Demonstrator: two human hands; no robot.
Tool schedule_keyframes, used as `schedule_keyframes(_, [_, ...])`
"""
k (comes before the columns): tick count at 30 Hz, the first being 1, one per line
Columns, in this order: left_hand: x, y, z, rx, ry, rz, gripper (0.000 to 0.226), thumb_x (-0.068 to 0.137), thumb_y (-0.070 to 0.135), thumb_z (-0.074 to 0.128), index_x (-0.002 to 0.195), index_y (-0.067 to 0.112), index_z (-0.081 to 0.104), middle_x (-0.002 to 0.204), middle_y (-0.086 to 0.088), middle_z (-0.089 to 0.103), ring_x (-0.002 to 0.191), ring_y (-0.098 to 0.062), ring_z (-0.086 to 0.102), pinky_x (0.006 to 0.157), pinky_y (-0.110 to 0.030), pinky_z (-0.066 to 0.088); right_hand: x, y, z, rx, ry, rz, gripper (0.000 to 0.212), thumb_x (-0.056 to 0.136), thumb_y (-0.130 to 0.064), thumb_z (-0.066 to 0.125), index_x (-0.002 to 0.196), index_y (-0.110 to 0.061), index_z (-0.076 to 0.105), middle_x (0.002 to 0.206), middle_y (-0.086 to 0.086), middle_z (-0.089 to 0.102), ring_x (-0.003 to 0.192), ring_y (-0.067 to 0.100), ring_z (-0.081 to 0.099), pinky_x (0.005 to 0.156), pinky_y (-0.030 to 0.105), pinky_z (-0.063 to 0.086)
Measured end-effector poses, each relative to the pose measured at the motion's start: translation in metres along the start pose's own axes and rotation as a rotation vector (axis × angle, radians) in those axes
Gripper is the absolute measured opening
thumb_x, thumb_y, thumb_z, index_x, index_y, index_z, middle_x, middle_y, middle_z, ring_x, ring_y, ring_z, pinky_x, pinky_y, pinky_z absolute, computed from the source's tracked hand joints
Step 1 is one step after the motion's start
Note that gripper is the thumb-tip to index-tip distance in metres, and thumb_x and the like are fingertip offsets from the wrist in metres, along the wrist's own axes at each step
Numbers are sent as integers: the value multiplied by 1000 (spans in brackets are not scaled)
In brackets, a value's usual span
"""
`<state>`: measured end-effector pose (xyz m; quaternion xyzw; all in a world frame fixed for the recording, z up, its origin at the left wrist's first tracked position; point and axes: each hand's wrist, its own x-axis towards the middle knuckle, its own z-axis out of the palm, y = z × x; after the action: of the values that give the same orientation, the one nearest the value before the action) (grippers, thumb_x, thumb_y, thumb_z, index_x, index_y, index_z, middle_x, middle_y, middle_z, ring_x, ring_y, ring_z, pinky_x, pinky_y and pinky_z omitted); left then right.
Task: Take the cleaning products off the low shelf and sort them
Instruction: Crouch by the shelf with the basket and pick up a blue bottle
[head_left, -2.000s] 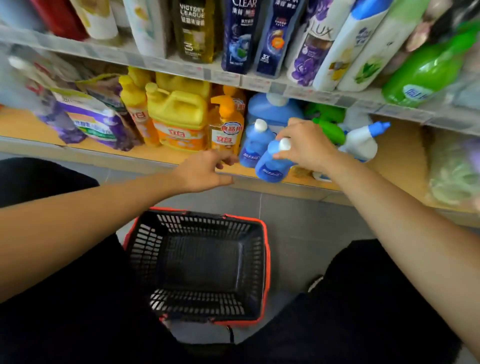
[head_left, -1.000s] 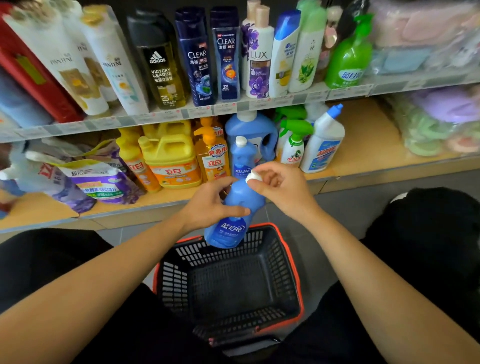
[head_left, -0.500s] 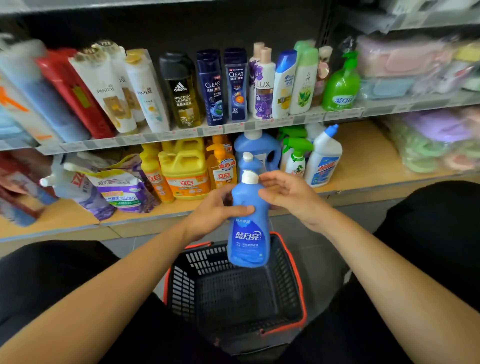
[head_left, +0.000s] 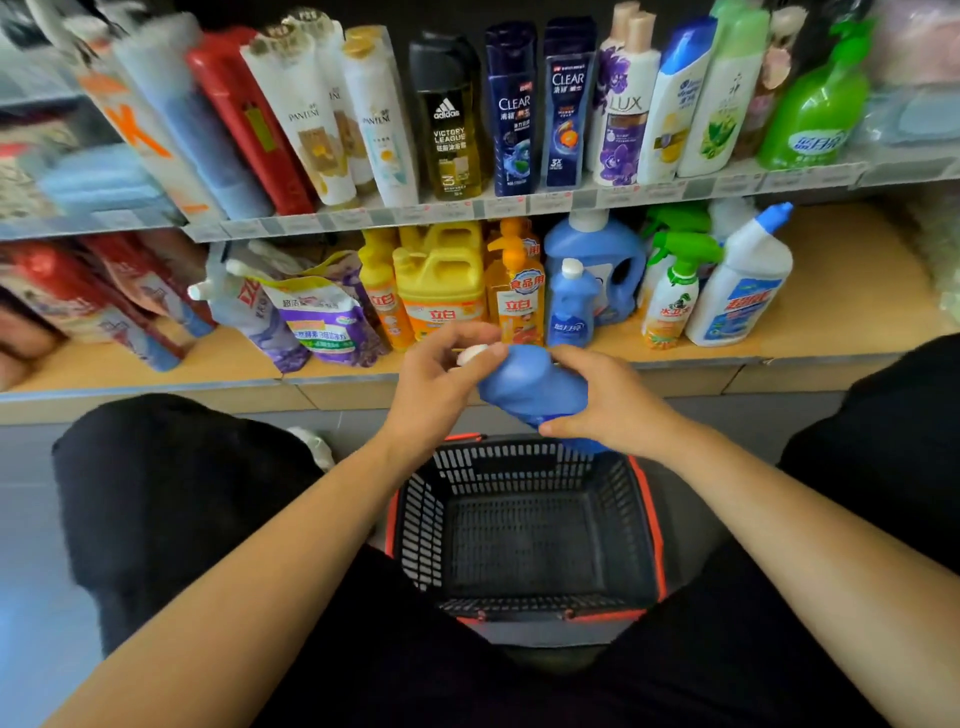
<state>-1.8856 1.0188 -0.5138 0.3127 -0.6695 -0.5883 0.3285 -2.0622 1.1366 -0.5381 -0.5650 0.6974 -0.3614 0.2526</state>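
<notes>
Head view shows my right hand (head_left: 608, 405) gripping the blue bottle (head_left: 530, 387) by its body and my left hand (head_left: 441, 384) curled round its capped neck, tipped sideways over the basket's (head_left: 655, 525) 12 o'clock rim, probably to lie flat inside.

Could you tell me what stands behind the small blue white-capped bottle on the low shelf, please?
Behind the small blue plastic bottle stands a large blue plastic jug with a white cap and side handle. The bottle covers the jug's label and lower front.
</notes>
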Motion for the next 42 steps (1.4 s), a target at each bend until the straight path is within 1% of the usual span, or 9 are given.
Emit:
schedule_keyframes(4, [-6, -11, -10, 237, 77, 59, 12, 89, 6, 74, 82, 16, 75, 81, 0, 74, 74, -9, 65, 72, -33, 55, -4, 1, 3, -287, 59, -56, 80, 69, -31, 90, 141, -27, 56, 134, -4, 63, 117, 20, 59, 91, 40, 50])
schedule_keyframes(8, [-5, -10, -13, 219, 46, 38, 7, 88, 8, 76, 89, 15, 77, 85, 1, 75, 76, -7, 66, 73, -34, 58, -4, 4, 3, -365, 102, -107, 80, 67, -30, 91, 140, -30, 57, 127, -2, 66, 111, 24, 62, 84, 38, 50])
schedule_keyframes(13, [-7, -9, -25, 255, -144, 153, 19, 89, 6, 74, 105, 16, 74, 96, 0, 75, 84, -6, 67, 76, -22, 55, -3, 7, -9, -105, 22, 30, 73, 61, -32, 94, 126, -34, 61, 118, -10, 69, 106, 15, 63, 88, 44, 54])
schedule_keyframes(20, [9, -2, -42, 266, -162, 132, 32, 89, 6, 73, 121, 10, 72, 103, -9, 76, 92, -17, 65, 91, -45, 56, 1, 1, -14, 202, -112, 119, 57, 73, -23, 90, 120, -17, 60, 112, 4, 72, 107, 21, 69, 93, 51, 55])
schedule_keyframes(23, [22, 10, -46, 240, -189, 126, 33, 86, 14, 76, 118, 22, 73, 95, 5, 77, 90, -14, 67, 92, -46, 57, 4, -7, -23, 373, -145, 163, 49, 74, -22, 87, 116, -24, 61, 103, 3, 76, 97, 20, 74, 82, 41, 62])
schedule_keyframes(27, [46, 21, -45, 109, -219, 117, 30, 80, 22, 78, 109, 28, 77, 107, -2, 78, 99, -20, 71, 91, -35, 58, 13, -6, -33, 648, -211, 255, 52, 74, -23, 80, 122, -16, 62, 110, 5, 76, 101, 23, 74, 78, 32, 61])
schedule_keyframes(31, [66, 9, -27, -138, -162, -54, 32, 82, 15, 72, 114, 18, 72, 101, -9, 75, 95, -20, 69, 85, -32, 59, 30, 3, -38, 746, -250, 327, 51, 77, -22, 76, 126, -13, 61, 116, 13, 74, 103, 26, 72, 84, 37, 61])
schedule_keyframes(35, [77, -16, -4, -186, -93, -271, 16, 98, 20, 63, 112, 19, 68, 87, 5, 72, 75, -10, 69, 72, -28, 59, 43, 16, -31, 757, -162, 420, 56, 77, -26, 75, 128, -8, 59, 116, 17, 73, 99, 27, 72, 85, 40, 61])
schedule_keyframes(42, [58, -50, 25, -294, -255, -589, 29, 92, 16, 68, 120, 15, 61, 96, 0, 75, 79, -12, 73, 67, -30, 61, 44, 20, -6, 931, 79, 653, 39, 96, -13, 61, 130, 5, 56, 128, 27, 64, 103, 31, 65, 95, 48, 54])
